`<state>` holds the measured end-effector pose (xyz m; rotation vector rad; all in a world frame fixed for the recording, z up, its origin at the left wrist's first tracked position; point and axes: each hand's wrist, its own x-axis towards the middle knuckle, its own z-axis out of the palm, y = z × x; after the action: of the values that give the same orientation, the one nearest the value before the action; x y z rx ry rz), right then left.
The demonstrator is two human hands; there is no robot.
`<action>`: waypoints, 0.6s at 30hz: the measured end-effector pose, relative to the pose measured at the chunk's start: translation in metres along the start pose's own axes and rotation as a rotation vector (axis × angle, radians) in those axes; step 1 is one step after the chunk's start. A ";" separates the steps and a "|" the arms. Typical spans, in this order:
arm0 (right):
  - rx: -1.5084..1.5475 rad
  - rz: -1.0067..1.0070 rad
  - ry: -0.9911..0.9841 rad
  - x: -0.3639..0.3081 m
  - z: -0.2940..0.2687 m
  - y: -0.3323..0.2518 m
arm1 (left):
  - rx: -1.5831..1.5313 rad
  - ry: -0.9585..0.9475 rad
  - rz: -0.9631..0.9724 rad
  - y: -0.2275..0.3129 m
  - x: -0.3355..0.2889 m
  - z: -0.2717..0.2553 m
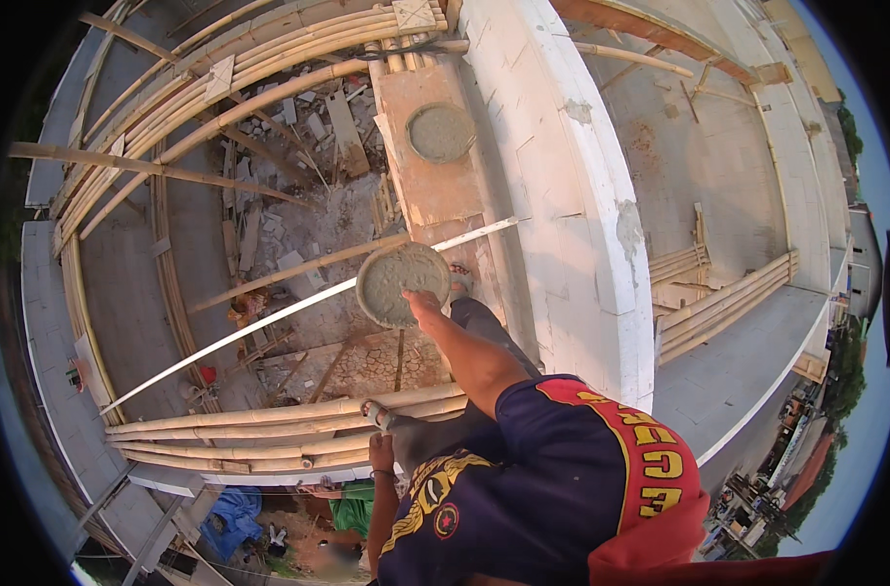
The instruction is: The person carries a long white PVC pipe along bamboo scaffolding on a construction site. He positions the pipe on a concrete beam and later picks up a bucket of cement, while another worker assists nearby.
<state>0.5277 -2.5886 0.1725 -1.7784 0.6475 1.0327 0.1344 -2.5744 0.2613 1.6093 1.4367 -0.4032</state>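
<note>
My right hand (pixel 425 307) grips the lower right rim of a round bucket of wet grey mortar (pixel 391 272), fingertips over the mortar. The bucket overlaps my sandalled right foot (pixel 459 283); whether it hangs or rests cannot be seen. My left hand (pixel 380 452) is lower down, beside my leg and the bamboo poles (pixel 269 430). Its fingers look curled, and what they hold, if anything, is hidden. My left foot (pixel 376 414) is on those poles. A second round container of mortar (pixel 442 133) sits on a wooden board (pixel 440 195) ahead.
A white block wall (pixel 586 225) runs along the right. One long white strip (pixel 230 335) crosses behind the bucket. Far below, the floor (pixel 342 215) is strewn with rubble. More bamboo poles (pixel 269 59) line the far left. A person in green (pixel 352 510) is below at the lower left.
</note>
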 end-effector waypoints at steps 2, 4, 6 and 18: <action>-0.055 -0.098 0.088 -0.010 -0.010 -0.034 | -0.129 0.002 0.103 0.012 0.004 -0.023; -0.052 -0.131 0.140 -0.021 -0.036 -0.062 | 0.042 0.040 0.238 0.022 0.013 -0.042; -0.141 -0.093 0.166 -0.026 -0.066 -0.092 | -0.129 0.063 -0.087 0.031 0.020 -0.053; 0.114 -0.113 0.229 -0.037 -0.239 -0.212 | -0.439 0.014 -0.124 0.115 0.020 -0.074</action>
<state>0.7621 -2.7191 0.3495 -1.8249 0.7220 0.7075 0.2212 -2.4931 0.3323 1.1769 1.5158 -0.1311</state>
